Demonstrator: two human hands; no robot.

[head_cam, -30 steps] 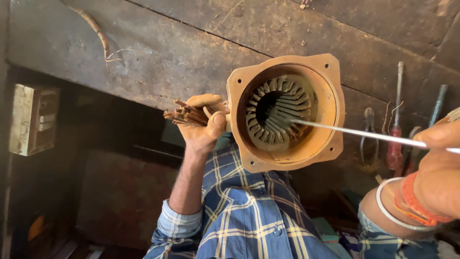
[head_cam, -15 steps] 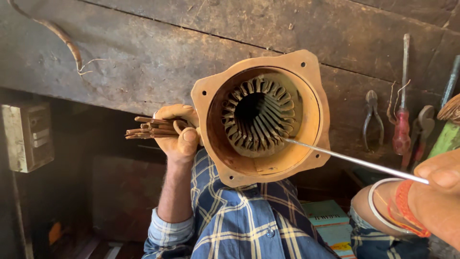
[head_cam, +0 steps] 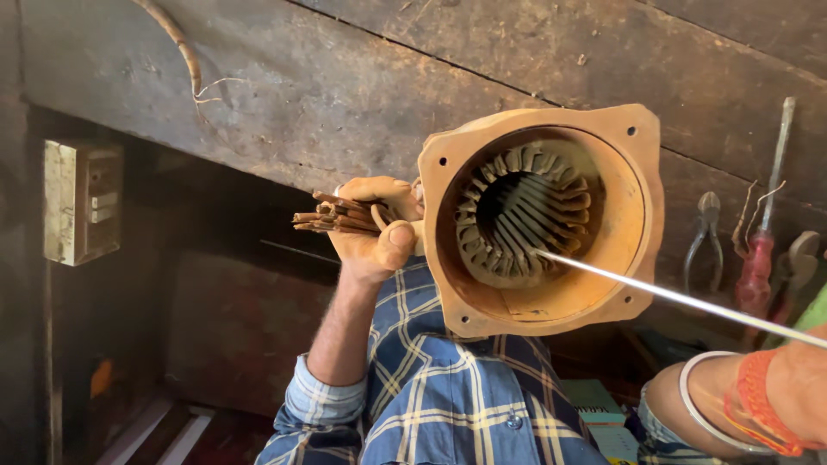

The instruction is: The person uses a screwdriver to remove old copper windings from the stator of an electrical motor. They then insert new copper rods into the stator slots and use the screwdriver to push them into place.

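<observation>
My left hand (head_cam: 375,237) grips a bundle of brown copper wires (head_cam: 332,215) that sticks out beside a rusty orange motor housing (head_cam: 637,172). The housing's open end faces me and shows the slotted stator core (head_cam: 517,215) inside. A thin metal rod (head_cam: 672,297) runs from the right edge into a slot at the stator's lower right. My right hand (head_cam: 792,396), wearing a white bangle and red thread, sits at the bottom right corner, just under the rod's outer end. Its fingers are cut off by the frame.
Pliers (head_cam: 705,232) and a red-handled screwdriver (head_cam: 758,267) hang on the dark wooden wall at the right. A pale electrical box (head_cam: 82,202) is mounted at the left. A loose cord (head_cam: 177,39) hangs at the top left. My blue plaid shirt (head_cam: 448,396) fills the bottom middle.
The housing and my left hand slid left in view, then back to the right. The rod tip stays in the stator slots, and my right hand has sunk further out of frame.
</observation>
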